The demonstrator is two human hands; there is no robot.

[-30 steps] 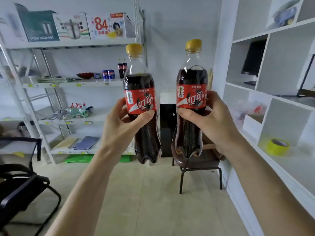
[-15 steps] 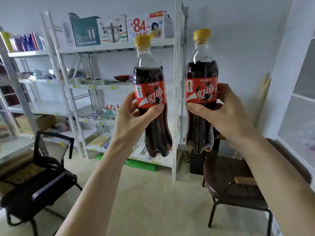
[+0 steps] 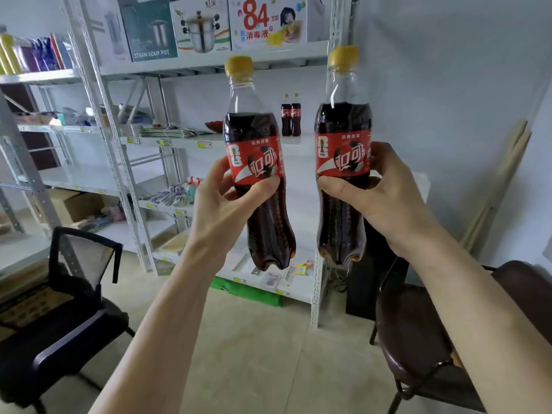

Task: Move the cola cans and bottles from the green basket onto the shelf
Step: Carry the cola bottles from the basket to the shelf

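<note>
Red-labelled bottles, one gripped in each hand — left hand (image 3: 222, 201), right hand (image 3: 385, 198) — two bottles already shelved (image 3: 291, 119), these not yet.

View swings left and closes on the metal shelf (image 3: 209, 141); its uprights now fill 9 to 12 o'clock. White cubby unit at 3 o'clock drops out of frame. Two cola bottles on the shelf (image 3: 290, 119) reappear between the bottle in the left hand (image 3: 260, 162) and the bottle in the right hand (image 3: 343, 156), larger than before. Brown chair (image 3: 418, 339) slides to 4 o'clock; black chair (image 3: 59, 309) grows at 8 o'clock.
</note>
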